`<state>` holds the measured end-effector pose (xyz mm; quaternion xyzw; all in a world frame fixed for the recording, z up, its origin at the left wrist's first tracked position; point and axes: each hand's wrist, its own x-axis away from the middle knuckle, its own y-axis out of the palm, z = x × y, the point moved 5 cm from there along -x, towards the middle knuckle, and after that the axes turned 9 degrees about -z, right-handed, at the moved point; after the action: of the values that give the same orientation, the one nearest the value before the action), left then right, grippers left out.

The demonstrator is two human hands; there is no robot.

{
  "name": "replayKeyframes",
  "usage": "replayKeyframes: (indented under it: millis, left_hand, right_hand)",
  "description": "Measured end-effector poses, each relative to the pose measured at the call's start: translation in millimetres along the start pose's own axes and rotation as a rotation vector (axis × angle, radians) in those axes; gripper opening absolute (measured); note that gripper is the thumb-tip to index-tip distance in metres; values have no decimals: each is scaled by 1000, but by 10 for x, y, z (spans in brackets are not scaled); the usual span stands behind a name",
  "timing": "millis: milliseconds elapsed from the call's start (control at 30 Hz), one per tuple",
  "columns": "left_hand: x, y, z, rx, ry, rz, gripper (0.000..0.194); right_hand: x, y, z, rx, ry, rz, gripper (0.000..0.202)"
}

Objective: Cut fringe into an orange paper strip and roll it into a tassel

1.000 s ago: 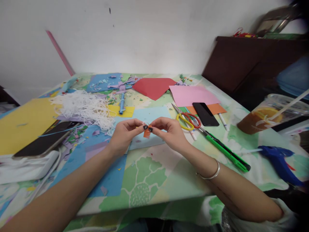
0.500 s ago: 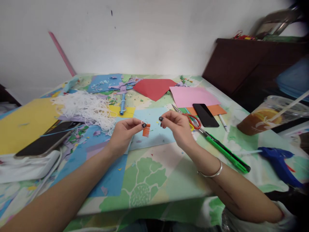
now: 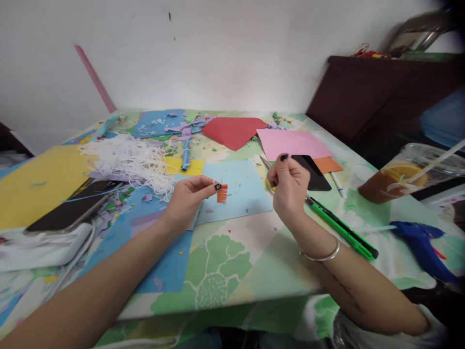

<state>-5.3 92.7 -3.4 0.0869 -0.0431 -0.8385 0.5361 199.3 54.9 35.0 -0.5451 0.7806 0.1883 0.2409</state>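
My left hand [image 3: 189,201] pinches a small orange fringed paper strip [image 3: 222,194] between thumb and fingertips, its cut fringe hanging over a light blue paper sheet [image 3: 240,186]. A bit of white thread shows by the fingertips. To the right, my right hand [image 3: 289,186] is closed with the thumb on top, raised in front of the scissors [image 3: 267,163]. What lies inside its fingers, if anything, is hidden. The hand covers most of the scissors' handles. A green box cutter [image 3: 341,228] lies beside the right wrist.
White string [image 3: 129,160] lies heaped at left near a phone [image 3: 72,208] and yellow paper [image 3: 39,184]. Red paper [image 3: 234,131] and pink paper [image 3: 294,143] lie behind. At right are another phone [image 3: 314,172], a drink cup [image 3: 392,177] and a blue glue gun [image 3: 417,247].
My right hand has moved right and up, away from the orange strip, and turned with its fingers curled. My left hand still holds the strip in nearly the same place.
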Motion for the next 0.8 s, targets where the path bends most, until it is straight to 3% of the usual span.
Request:
replayKeyframes:
  millis: [33,133,167,233,300,367,433,533,800]
  left_hand:
    - [4,5,1,1,1,-5,10]
    - [8,12,7,-3,3,-14,10]
    - [7,15,9,-4,2,-18,10]
    - [5,21,13,-4,1,-23,10]
    - [4,26,15,0,0,-23,10]
    - [6,36,16,-1,-1,-33,10]
    - [12,41,16,-11,1,-40,10]
    - [22,33,14,-26,1,-30,10]
    - [18,58,21,-89,20,-109,6]
  right_hand:
    - [13,35,11,39,30,-50,39]
    - [47,136,17,125,67,-186,7]
    - [56,167,7,148,57,-230,17]
    - [76,227,-15,201,31,-322,7]
    - [99,270,-26,233,20,-388,16]
    - [118,289,-26,229,30,-409,14]
    - [135,312,-13,188,60,-435,32]
    - [164,378,13,98,124,-520,9]
    - [295,533,92,-128,275,-657,12]
